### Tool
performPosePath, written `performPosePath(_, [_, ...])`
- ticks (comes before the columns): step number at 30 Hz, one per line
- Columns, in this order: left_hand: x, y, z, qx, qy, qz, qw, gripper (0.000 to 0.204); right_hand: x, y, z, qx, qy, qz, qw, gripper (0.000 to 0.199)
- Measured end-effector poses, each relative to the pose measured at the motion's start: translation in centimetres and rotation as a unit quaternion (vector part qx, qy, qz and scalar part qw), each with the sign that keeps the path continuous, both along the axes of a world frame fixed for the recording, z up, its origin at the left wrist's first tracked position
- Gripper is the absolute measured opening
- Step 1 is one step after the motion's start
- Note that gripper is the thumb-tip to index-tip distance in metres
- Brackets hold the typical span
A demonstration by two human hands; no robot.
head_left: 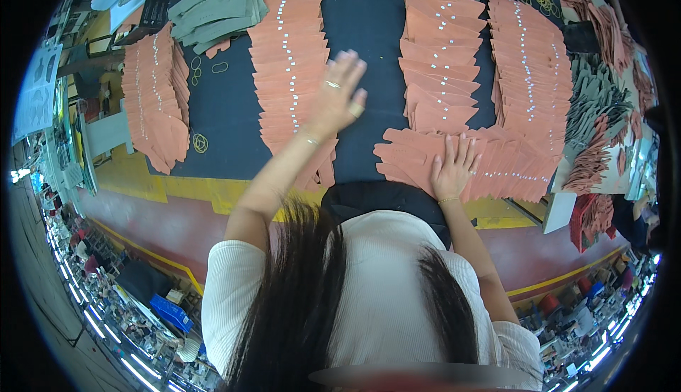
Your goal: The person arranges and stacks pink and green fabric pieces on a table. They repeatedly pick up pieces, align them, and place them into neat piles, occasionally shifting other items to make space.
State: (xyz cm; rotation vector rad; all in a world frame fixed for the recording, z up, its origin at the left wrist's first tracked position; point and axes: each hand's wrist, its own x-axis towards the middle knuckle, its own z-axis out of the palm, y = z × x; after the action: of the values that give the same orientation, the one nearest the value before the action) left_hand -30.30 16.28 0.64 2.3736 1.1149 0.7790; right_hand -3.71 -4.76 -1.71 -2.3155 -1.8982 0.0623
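Note:
My left hand [339, 94] is raised at the right side of a long overlapping row of salmon-coloured cut pieces [273, 73] with small white labels down its middle. Its fingers are stretched out, slightly blurred, with nothing in them. My right hand [455, 168] lies flat with spread fingers on a sideways row of the same salmon pieces [511, 161] at the near edge of the dark table. Beyond it, another labelled salmon row [441, 51] runs away from me. I cannot tell whether the pieces are cloth or leather.
The dark table [365, 30] also bears a salmon row [528, 65] at the right and a salmon stack [156, 97] at the left. Grey-green pieces [220, 9] lie at the far left, with rubber bands [201, 143] below. More grey-green pieces [596, 94] are heaped at the right.

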Motion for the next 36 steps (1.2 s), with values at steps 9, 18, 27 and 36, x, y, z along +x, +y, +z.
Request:
performPosePath(9, [-6.4,14.2,-2.1,0.062,0.154,0.158,0.973,0.061,0.1,-0.2,0.0,-0.019,0.003,0.001,1.000,0.057])
performPosePath(18, [-5.6,19.6,-5.2,-0.031,0.302,0.223,0.926,0.067,0.6,0.4,3.2,-0.087,0.070,-0.009,0.994,0.053])
performPosePath(27, [-5.6,20.3,-4.2,-0.071,0.250,0.218,0.941,0.063,-4.0,13.6,9.2,0.032,0.163,0.166,0.972,0.026])
performPosePath(36, [-5.7,22.8,-6.2,-0.024,0.182,0.288,0.940,0.063,-14.7,40.7,6.3,0.121,0.050,0.424,0.896,0.029])
